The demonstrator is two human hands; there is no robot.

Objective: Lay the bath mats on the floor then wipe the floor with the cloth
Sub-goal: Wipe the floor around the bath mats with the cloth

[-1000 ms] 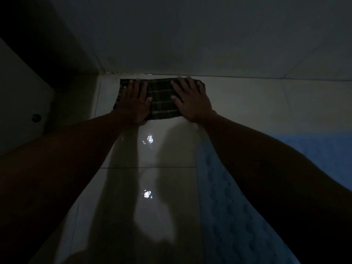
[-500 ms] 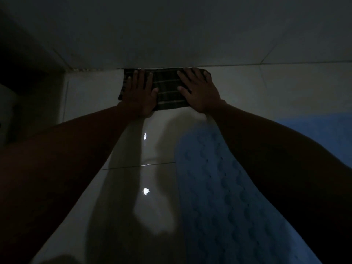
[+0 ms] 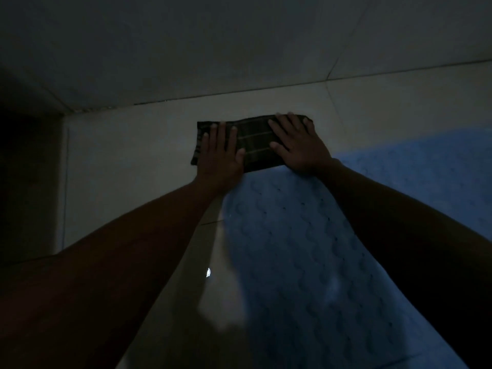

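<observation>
No text, label, brand, number or sign can be read anywhere in this dim view.

**One camera, on my head**

There is a single wide view, from my head, tilted forward and down along both outstretched arms. It faces the wall [image 3: 239,49] where it meets the floor [image 3: 127,161], close above the tiles. My left hand [image 3: 219,155] and right hand [image 3: 298,145] sit mid-frame. No second view overlaps it.
</observation>
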